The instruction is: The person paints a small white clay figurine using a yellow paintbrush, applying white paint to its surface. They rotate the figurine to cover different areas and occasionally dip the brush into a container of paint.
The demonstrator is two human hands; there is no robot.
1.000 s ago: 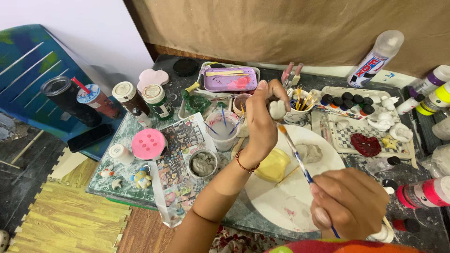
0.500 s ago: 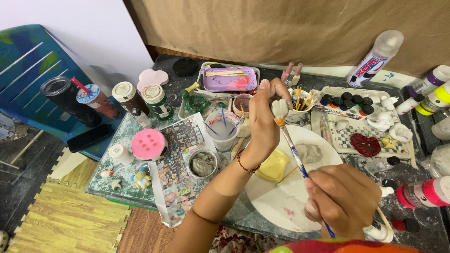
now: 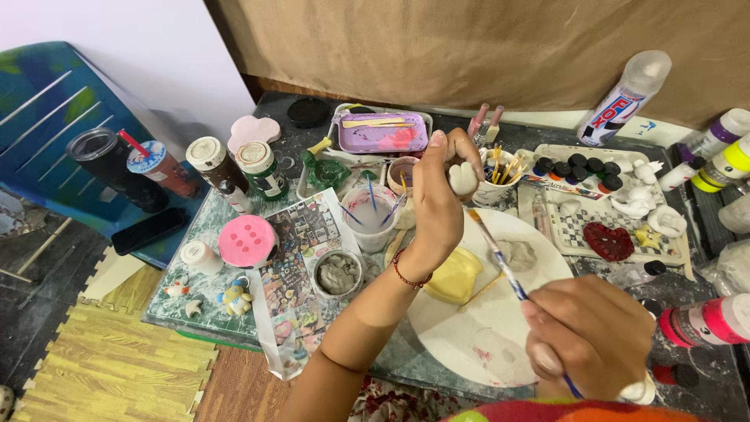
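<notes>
My left hand is raised over the table and pinches a small white clay figure between thumb and fingers. A red bead bracelet circles that wrist. My right hand grips a thin paintbrush with a blue ferrule; its tip points up at the underside of the figure. Below both hands lies a round white plate with a yellow sponge and a grey smear of paint on it.
A cup of cloudy water with brushes, a small pot of grey paste, a pink round lid, jars, a purple tray, a paint-pot strip, a red heart piece, paint bottles and a phone crowd the table.
My right hand has shifted slightly, drawing the brush tip a little lower beneath the figure. My left hand holds the figure in nearly the same place.
</notes>
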